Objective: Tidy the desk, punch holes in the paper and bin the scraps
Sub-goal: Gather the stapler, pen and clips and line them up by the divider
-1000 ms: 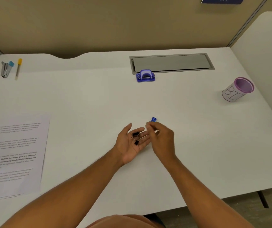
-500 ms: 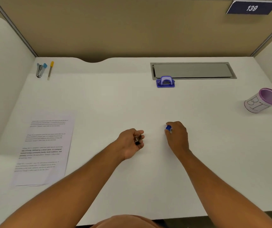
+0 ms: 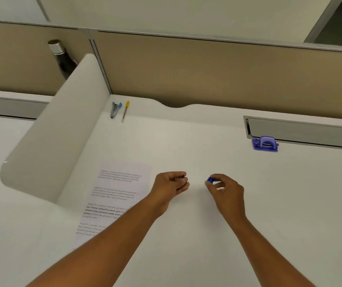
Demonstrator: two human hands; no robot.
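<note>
My left hand (image 3: 171, 185) is curled shut around small black binder clips (image 3: 180, 179), whose metal loops peek out by my fingers. A little to its right, my right hand (image 3: 227, 189) pinches a small blue binder clip (image 3: 210, 180) between thumb and fingertips, just above the white desk (image 3: 186, 141). Printed paper (image 3: 120, 189) lies flat on the desk left of my left hand, partly under my forearm. The purple hole punch (image 3: 265, 143) stands far right, at the edge of a grey cable tray lid (image 3: 302, 131).
A staple remover (image 3: 115, 109) and a yellow-capped pen (image 3: 125, 110) lie in the far left corner. A curved white divider (image 3: 58, 137) walls off the desk's left side, with a dark bottle (image 3: 61, 56) behind it. Tan partition panels close the back.
My left hand closed over the black clips it held in its palm. My right hand picked up the blue clip. The view swung left, so the purple cup is out of sight.
</note>
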